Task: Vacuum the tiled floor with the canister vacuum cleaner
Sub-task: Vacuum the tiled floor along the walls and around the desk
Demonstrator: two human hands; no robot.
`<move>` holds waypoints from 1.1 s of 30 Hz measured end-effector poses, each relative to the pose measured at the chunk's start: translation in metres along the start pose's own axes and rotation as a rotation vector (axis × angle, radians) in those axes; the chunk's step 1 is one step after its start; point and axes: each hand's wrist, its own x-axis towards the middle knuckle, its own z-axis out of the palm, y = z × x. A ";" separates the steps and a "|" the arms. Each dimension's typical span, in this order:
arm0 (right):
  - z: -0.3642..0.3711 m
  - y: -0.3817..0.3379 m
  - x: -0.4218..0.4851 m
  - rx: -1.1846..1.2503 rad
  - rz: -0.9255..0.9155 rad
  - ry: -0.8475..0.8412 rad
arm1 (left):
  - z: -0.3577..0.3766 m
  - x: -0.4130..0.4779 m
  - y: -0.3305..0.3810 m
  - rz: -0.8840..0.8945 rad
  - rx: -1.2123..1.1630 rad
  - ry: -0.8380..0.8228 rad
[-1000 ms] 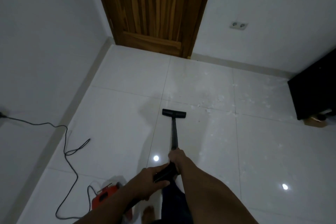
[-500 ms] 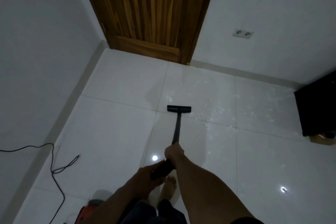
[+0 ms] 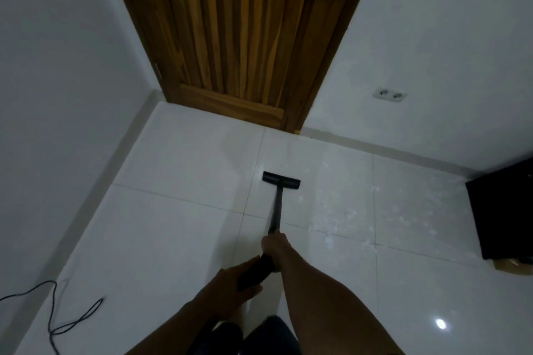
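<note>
A black vacuum wand (image 3: 276,212) runs from my hands forward to its flat floor nozzle (image 3: 281,179), which sits on the white tiled floor (image 3: 178,239) just right of a grout line. My right hand (image 3: 275,245) grips the wand's upper part. My left hand (image 3: 240,279) holds the black handle section just behind it. White dust and crumbs (image 3: 343,219) lie scattered on the tiles to the nozzle's right. The canister itself is out of view.
A wooden door (image 3: 230,37) stands shut ahead in the corner. A black power cord (image 3: 66,323) loops on the floor at lower left by the wall. A black cabinet (image 3: 501,210) stands at the right. A double wall socket (image 3: 389,94) is low on the far wall.
The nozzle has been pushed forward toward the door, across the grout line. I have stepped forward; the orange canister has left the view at lower left.
</note>
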 end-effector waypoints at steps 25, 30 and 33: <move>-0.071 -0.191 0.165 0.019 0.003 -0.137 | -0.115 0.207 0.081 -0.093 -0.093 0.043; -0.085 -0.213 0.190 -0.003 0.028 -0.133 | -0.124 0.238 0.097 -0.102 -0.059 0.036; -0.086 -0.215 0.196 -0.023 0.047 -0.133 | -0.126 0.244 0.097 -0.104 -0.053 0.027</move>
